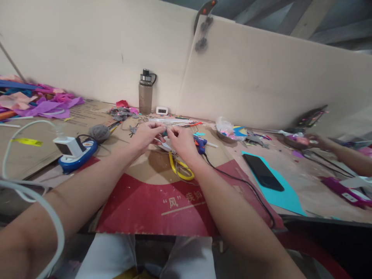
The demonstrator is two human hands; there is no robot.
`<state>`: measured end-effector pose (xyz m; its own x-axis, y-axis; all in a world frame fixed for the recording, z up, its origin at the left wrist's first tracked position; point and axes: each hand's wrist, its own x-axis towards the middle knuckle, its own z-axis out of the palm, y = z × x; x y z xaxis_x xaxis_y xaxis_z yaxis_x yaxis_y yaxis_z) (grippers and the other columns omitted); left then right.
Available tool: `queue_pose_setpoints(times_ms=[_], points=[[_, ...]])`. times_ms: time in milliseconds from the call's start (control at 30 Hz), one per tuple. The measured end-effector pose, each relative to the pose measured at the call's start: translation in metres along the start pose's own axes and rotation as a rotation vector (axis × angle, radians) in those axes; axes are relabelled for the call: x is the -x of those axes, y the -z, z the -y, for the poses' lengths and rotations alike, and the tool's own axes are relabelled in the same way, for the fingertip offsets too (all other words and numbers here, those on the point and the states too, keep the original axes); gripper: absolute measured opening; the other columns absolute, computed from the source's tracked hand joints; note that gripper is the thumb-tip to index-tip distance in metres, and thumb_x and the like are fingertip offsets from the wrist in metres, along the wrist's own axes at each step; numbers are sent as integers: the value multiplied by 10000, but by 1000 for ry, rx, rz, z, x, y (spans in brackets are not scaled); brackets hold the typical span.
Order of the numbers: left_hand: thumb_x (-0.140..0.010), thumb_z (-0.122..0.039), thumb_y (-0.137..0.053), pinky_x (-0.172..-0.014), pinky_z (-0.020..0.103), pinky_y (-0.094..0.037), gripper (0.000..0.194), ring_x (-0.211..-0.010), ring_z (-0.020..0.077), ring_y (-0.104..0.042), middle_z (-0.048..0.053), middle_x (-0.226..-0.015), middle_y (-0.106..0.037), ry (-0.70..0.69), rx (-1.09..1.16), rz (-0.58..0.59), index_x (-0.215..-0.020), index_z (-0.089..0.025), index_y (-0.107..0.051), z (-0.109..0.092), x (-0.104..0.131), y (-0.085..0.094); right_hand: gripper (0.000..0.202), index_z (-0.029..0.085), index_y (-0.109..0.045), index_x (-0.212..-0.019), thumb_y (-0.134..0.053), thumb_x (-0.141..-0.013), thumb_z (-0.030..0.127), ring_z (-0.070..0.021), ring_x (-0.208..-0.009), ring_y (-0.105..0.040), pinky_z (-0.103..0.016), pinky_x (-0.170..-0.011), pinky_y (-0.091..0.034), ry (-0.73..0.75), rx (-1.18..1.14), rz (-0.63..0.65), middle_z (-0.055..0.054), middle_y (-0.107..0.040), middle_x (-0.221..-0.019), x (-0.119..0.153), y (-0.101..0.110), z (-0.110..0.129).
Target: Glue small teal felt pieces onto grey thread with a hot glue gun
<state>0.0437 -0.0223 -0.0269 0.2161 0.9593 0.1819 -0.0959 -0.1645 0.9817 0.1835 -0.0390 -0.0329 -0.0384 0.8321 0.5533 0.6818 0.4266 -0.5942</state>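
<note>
Both of my hands meet above the middle of the cardboard sheet (139,209). My left hand (150,135) pinches with thumb and forefinger, and a small teal bit (164,133) shows at its fingertips. Close against it, my right hand (181,139) has its fingers bent into a pinch too; what lies between them is too small to name. Yellow-handled scissors (181,170) rest below my right hand, partly covered by it. A blue glue gun (200,145) lies just right of that hand, its black cord running toward the front right.
A water bottle (145,93) and a small white clock (162,111) stand at the back. Left are a blue power strip (68,164), grey yarn (99,132) and coloured scraps (43,102). A phone (263,172) lies right; beyond, another person's hand (319,141) reaches in.
</note>
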Motion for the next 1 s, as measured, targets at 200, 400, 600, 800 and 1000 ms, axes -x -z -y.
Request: queue_pose_setpoints(times_ms=[200,400,600,800,1000], points=[[-675,-270,-668,-406,172,-428,154,-442,77,-553,-10,-594,-594,44,3,-76,-718,-148,-585,1,-5,3,293,184,-540,-676,-401,-881,339,-127,-625,-461,-261,-611,-319,74,-43,23,4,-544,-637,1,1,0],[-694,-265,-678,-417,187,-440,148,-471,80,-564,10,-655,-603,27,-20,-56,-740,-136,-620,-1,-1,2,114,186,-542,-908,-497,-830,257,-140,-776,-500,-275,-704,-401,78,-77,-185,-47,-553,-894,1,2,-5],[-699,-296,-683,-429,185,-437,176,-504,95,-576,37,-664,-626,7,-97,26,-742,-128,-657,-2,3,1,103,188,-577,-850,-488,-845,240,-158,-819,-505,-302,-748,-413,153,26,-129,-70,-545,-937,2,4,-4],[-699,-290,-679,-404,173,-410,161,-486,91,-575,25,-638,-624,-17,-150,35,-728,-134,-654,1,1,0,92,182,-546,-757,-473,-808,203,-170,-820,-483,-312,-766,-374,121,107,-117,-59,-554,-851,-2,-1,-4],[-692,-271,-694,-380,165,-390,164,-478,89,-580,18,-643,-613,69,-12,29,-728,-125,-629,1,-3,2,176,185,-499,-753,-372,-843,269,-130,-733,-486,-267,-707,-365,-77,-190,-62,0,-545,-747,-7,-2,-16]])
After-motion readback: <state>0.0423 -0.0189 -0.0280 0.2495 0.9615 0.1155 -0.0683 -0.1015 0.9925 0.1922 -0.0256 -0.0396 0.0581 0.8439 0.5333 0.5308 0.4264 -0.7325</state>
